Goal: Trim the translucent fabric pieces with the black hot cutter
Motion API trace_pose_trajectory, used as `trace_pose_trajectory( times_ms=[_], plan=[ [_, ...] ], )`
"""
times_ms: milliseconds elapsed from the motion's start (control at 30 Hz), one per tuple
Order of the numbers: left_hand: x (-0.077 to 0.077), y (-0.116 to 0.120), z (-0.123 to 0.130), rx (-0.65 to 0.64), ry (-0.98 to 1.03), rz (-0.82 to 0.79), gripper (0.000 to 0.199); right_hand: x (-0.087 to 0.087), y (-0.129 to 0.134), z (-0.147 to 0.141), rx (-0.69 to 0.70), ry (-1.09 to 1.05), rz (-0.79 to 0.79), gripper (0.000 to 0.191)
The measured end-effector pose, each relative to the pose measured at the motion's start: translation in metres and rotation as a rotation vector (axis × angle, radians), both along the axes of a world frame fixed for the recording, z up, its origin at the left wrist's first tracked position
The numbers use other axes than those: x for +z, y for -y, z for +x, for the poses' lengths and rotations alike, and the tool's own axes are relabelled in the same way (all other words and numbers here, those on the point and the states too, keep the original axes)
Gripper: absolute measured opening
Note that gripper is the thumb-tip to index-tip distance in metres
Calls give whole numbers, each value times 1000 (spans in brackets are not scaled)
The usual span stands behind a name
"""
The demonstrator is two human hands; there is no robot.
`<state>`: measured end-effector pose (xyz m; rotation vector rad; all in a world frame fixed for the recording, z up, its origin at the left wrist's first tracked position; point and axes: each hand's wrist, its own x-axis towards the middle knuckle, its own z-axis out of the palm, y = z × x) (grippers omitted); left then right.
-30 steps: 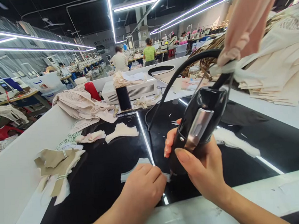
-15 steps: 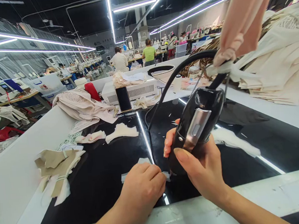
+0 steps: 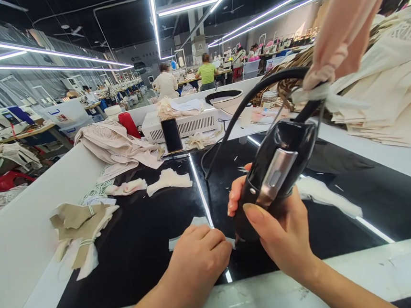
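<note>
- Worktop (image 3: pixel 268 292): white, spanning the foreground.
- Black sheet (image 3: pixel 143 267): glossy, lying flat on the worktop and crossed by bright streaks.
- Cream fabric stack (image 3: pixel 387 90): layered, heaped at the right side.
- Vented white box (image 3: pixel 192 125): set beyond the far edge of the black sheet.
- Tan-and-white bundle (image 3: pixel 84 227): tied, overlapping the sheet's left edge.
- Black handheld tool (image 3: pixel 277 179): tilted, its top leaning right, over the sheet's front middle; a black cable (image 3: pixel 245 97) arches from its upper end.
- Right hand (image 3: pixel 284 235): thumb and fingers clamped around the tool's lower body.
- Left hand (image 3: pixel 201 252): curled on the sheet, just left of the tool; fingers together, tips hidden, so whether they pinch anything cannot be told.
- Phone (image 3: pixel 171 135): upright before the vented box.
- Pale cloth piece (image 3: pixel 199 220): flat on the black sheet, mostly covered by the left hand, one end showing near the tool's lower end.
</note>
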<state>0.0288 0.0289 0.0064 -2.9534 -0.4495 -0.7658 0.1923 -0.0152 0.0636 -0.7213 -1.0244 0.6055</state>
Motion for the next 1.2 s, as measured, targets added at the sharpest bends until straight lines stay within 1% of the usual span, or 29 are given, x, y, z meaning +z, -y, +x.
trace_pose_trajectory(
  times_ms=[133,333,600,867,1033,1200],
  plan=[
    [1,0,-1,7,-33,-12,26,1,-1,2,-24,-35,-25,32],
    [0,-1,-3,-9,-39,-35,16,0,-6,5,-60,-70,-49,35],
    [2,1,-2,-18,-40,-41,16,-2,-6,5,-58,-58,-50,37],
    [3,1,-3,-19,-29,-40,13,-3,-6,5,-71,-36,-67,30],
    [1,1,-5,-25,-40,-43,10,-2,-2,5,-39,-61,-55,27],
    [-4,0,-5,-26,-42,-38,6,-5,2,4,-1,-39,-52,28]
  ],
)
